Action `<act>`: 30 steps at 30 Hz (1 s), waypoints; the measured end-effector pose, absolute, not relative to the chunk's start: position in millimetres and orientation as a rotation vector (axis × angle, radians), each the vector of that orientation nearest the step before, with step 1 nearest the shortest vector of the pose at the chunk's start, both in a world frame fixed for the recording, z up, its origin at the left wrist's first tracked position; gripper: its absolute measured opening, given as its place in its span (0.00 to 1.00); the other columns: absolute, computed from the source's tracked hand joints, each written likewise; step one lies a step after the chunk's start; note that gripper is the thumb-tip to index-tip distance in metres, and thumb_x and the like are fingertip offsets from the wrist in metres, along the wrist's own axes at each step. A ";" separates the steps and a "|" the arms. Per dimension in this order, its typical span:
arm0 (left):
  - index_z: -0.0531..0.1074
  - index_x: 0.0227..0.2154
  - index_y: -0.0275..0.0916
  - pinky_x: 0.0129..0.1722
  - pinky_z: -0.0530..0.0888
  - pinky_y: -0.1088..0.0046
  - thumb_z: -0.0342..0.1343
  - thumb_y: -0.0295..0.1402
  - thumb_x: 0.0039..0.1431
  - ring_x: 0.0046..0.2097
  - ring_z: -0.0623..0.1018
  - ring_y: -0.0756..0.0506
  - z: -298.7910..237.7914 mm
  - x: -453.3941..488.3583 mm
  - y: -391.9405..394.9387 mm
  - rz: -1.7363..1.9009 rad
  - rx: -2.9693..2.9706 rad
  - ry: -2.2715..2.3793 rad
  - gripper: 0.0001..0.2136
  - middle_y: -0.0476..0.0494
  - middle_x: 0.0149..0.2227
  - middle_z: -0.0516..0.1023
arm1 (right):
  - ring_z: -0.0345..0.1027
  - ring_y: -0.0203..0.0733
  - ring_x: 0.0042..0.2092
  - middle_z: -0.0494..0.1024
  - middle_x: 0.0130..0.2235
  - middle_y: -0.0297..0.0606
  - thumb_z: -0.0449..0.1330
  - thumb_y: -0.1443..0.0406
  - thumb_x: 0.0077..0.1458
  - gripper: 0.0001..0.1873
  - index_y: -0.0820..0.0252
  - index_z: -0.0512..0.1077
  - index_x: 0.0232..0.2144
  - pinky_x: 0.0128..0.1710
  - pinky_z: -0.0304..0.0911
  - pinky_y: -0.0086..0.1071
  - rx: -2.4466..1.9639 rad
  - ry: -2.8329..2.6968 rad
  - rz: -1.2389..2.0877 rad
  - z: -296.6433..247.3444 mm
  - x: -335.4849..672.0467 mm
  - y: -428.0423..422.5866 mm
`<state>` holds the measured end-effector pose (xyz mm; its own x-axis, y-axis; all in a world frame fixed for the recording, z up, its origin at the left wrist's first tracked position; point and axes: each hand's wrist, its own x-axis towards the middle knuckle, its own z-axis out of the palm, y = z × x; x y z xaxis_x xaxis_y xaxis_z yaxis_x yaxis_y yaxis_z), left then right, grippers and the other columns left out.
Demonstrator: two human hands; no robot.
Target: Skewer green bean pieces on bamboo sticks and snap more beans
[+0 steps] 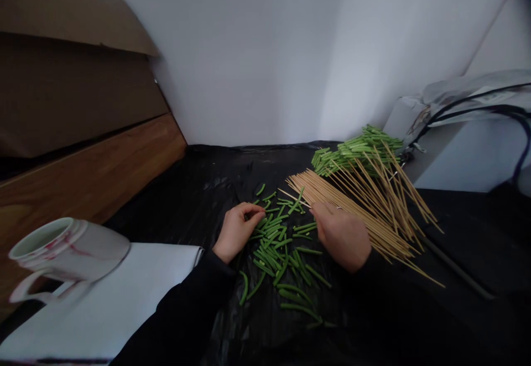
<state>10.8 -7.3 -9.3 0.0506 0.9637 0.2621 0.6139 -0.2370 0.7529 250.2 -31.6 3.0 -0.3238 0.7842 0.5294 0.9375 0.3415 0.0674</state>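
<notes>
**Surface:** creased black plastic sheet [174, 217], running back to the wall.
**Room:** white wall [249, 51] behind; stacked wooden panels [83, 167] along the left side; white plastic bag [468, 95] with dark straps at back right.
**Left of bench:** white mug [62, 250] with red marks, lying on its side on a white board [103, 305].
**Beans:** cut green beans [276, 250] scattered between both hands; denser green bean heap [352, 153] at back right, partly under the skewers.
**Skewers:** loose fan of bamboo skewers [373, 211], right of centre, overlying the heap.
**Left hand [237, 232]:** fingers curled, touching the scattered beans; cannot tell if gripping a piece.
**Right hand [340, 236]:** resting on the skewers' near ends, fingers bent; cannot tell if clenched on any.
</notes>
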 end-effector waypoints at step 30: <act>0.76 0.36 0.41 0.40 0.67 0.68 0.56 0.32 0.56 0.39 0.74 0.44 0.9 10.7 -15.3 0.978 2.060 1.623 0.06 0.46 0.35 0.79 | 0.64 0.36 0.27 0.75 0.29 0.35 0.49 0.66 0.65 0.13 0.60 0.72 0.33 0.26 0.41 0.34 -1.376 -2.210 -0.362 2.9 242.9 -39.2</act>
